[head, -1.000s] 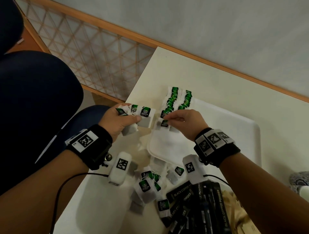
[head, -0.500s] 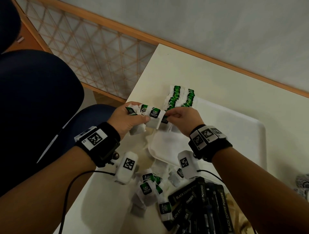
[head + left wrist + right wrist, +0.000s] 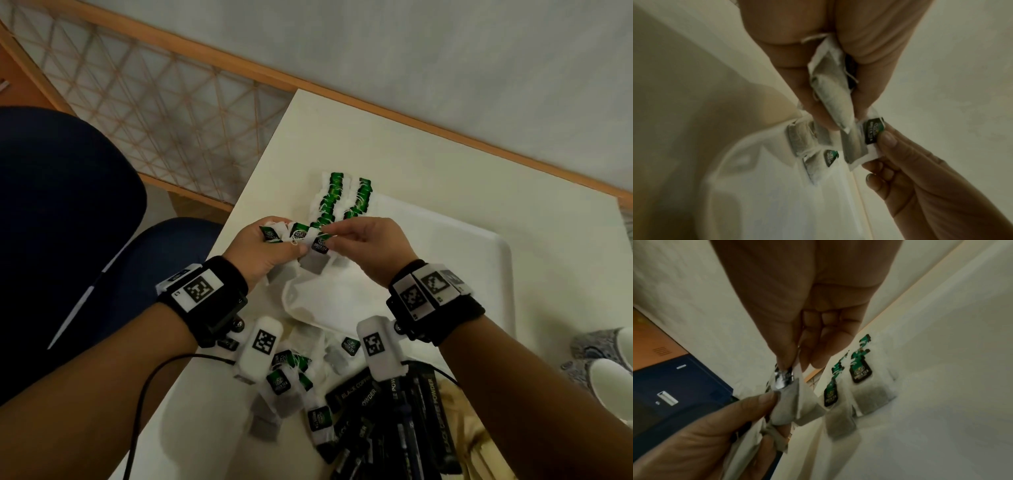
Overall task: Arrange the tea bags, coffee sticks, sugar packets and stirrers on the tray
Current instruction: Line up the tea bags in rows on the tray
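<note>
My left hand (image 3: 270, 246) grips a small bunch of white tea bags (image 3: 291, 233) with green-and-black tags, held above the tray's near left corner. My right hand (image 3: 346, 240) pinches one tea bag (image 3: 861, 144) at the right end of that bunch, by its tag end. The white tray (image 3: 479, 274) lies on the table. Two rows of tea bags (image 3: 342, 198) stand lined up at its far left corner. In the right wrist view my right hand (image 3: 795, 366) pinches the bag's top, with the rows of tea bags (image 3: 857, 382) behind.
Loose tea bags (image 3: 284, 383) lie on the cream table (image 3: 394, 147) below my wrists. A heap of black coffee sticks (image 3: 404, 421) lies at the bottom, with brown paper packets (image 3: 476, 438) beside it. White cups (image 3: 613, 373) stand at the right edge. A blue chair (image 3: 61, 222) is at the left.
My right hand has come left from the tray to the bunch in my left hand and now pinches a tea bag there. My left hand has stayed put.
</note>
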`<state>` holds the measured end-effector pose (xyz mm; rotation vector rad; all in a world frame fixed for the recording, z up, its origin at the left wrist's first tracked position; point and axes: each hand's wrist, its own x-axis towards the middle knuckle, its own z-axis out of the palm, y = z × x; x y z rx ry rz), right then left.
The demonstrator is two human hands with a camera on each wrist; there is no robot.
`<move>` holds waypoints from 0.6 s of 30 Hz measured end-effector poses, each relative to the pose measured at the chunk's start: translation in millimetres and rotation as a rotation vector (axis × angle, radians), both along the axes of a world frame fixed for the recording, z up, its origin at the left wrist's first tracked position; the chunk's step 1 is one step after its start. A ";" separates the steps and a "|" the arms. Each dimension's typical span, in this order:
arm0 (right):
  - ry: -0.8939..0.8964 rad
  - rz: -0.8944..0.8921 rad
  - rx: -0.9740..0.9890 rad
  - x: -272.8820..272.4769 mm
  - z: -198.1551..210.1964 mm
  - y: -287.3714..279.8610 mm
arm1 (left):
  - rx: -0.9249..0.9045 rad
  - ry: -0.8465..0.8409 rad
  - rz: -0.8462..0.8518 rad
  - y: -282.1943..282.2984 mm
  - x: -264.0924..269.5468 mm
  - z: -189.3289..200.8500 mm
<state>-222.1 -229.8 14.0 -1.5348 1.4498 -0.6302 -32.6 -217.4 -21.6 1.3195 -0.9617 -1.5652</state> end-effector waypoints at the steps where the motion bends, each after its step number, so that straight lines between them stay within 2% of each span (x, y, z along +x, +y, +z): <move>1: -0.003 -0.012 -0.010 -4.4 0.7 1.0 | -0.002 -0.002 0.001 0.2 -0.2 -0.1; 5: 0.047 -0.003 -0.027 -20.2 2.6 6.4 | -0.001 -0.003 0.027 0.0 5.4 -2.4; 11: 0.302 0.125 0.027 -28.8 -9.7 5.0 | 0.050 0.051 0.097 -4.1 10.7 5.4; 18: 0.391 0.025 0.038 -33.1 -25.6 -11.4 | 0.047 0.096 0.057 -4.8 5.9 6.9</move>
